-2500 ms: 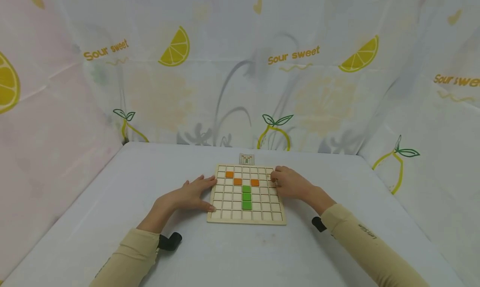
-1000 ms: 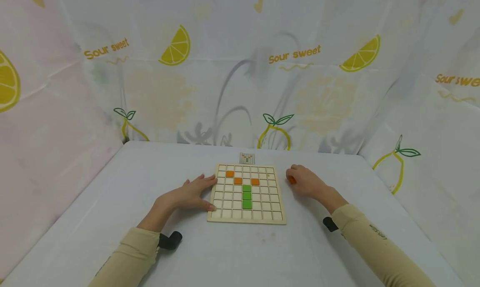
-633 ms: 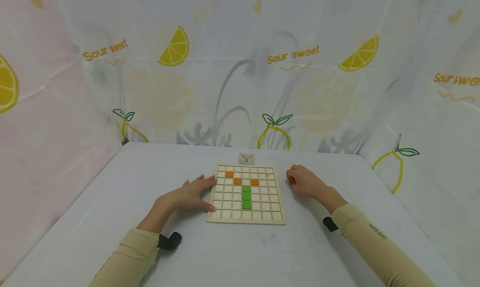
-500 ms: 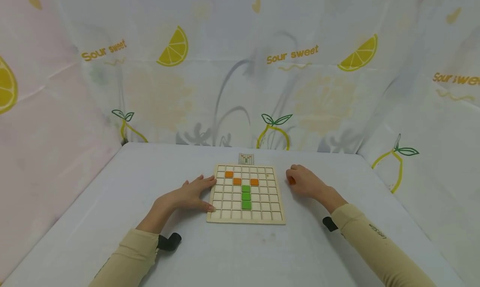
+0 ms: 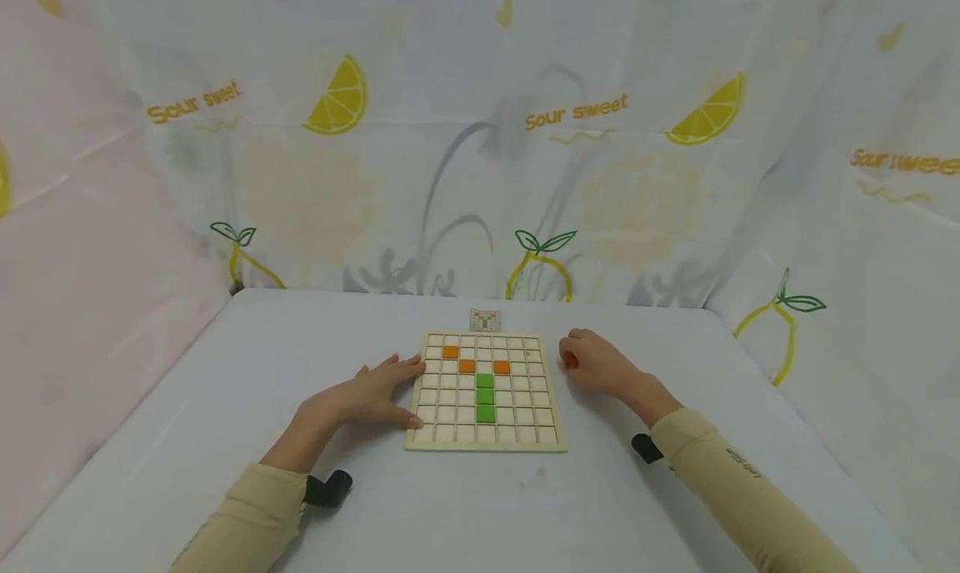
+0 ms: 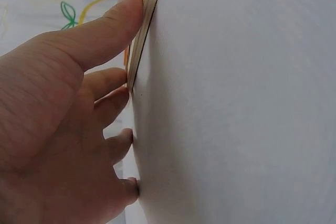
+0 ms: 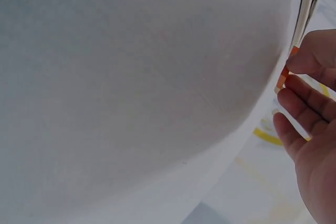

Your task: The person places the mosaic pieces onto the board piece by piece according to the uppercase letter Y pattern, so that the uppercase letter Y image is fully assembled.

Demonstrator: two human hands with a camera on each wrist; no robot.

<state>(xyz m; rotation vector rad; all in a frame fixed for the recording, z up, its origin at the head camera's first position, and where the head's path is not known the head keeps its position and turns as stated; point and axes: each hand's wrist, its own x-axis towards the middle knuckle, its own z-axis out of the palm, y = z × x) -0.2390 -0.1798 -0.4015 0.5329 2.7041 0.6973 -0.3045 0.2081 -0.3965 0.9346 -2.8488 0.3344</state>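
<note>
A square wooden grid board [image 5: 487, 449] lies flat on the table. Three green tiles [image 5: 486, 396] form a column in its middle, and three orange tiles [image 5: 450, 352] sit above them in separate cells. My left hand [image 5: 360, 396] is spread beside the board, its fingers at the left edge and its thumb at the near left corner. In the left wrist view, that thumb lies on the board's side [image 6: 138, 56]. Right of the board, my right hand [image 5: 596, 365] pinches another orange tile [image 7: 284, 74] between thumb and fingers; in the head view it is mostly hidden.
A small pattern card [image 5: 485, 321] with a coloured grid lies just behind the board. White cloth covers the table [image 5: 480, 515]. Lemon-printed fabric [image 5: 435, 181] hangs behind and at both sides. Black wrist cameras [image 5: 328, 490] stick out from both wrists.
My right hand has drawn back from the board's right edge to the table beside it, and an orange tile now shows in its fingers. My left hand keeps its place. The head view shifts slightly.
</note>
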